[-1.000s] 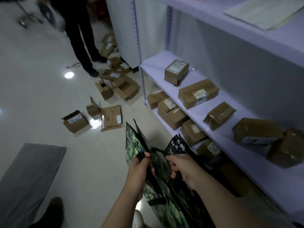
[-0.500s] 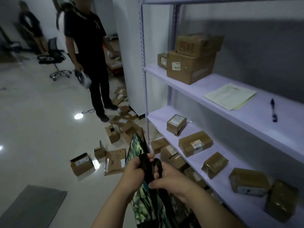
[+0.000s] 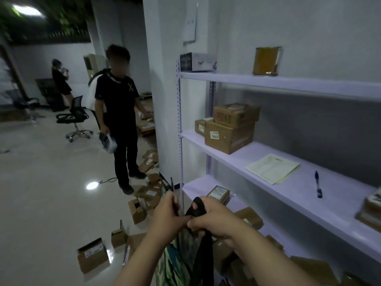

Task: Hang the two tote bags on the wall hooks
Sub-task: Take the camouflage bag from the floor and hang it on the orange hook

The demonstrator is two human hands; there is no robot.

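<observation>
A green camouflage-patterned tote bag (image 3: 175, 256) hangs low in the middle of the head view, in front of the shelf unit. My left hand (image 3: 167, 215) pinches the bag's top edge. Close beside it, my right hand (image 3: 212, 218) is closed around the black strap handles (image 3: 196, 207), whose loop sticks up above my fingers. A dark strap (image 3: 206, 254) hangs down below that hand. Whether I hold one bag or two I cannot tell. No wall hooks are visible.
A white metal shelf unit (image 3: 237, 149) stands at right with cardboard boxes (image 3: 228, 135), papers (image 3: 272, 168) and a pen (image 3: 318, 183). Several small boxes (image 3: 93, 254) litter the glossy floor. A person in black (image 3: 119, 112) stands ahead left beside an office chair (image 3: 75, 118); another person stands far back.
My view has swung upward from the floor to the upper shelves. Both hands have gathered the strap handles together and lifted the bag slightly. The person in black now stands fully in view.
</observation>
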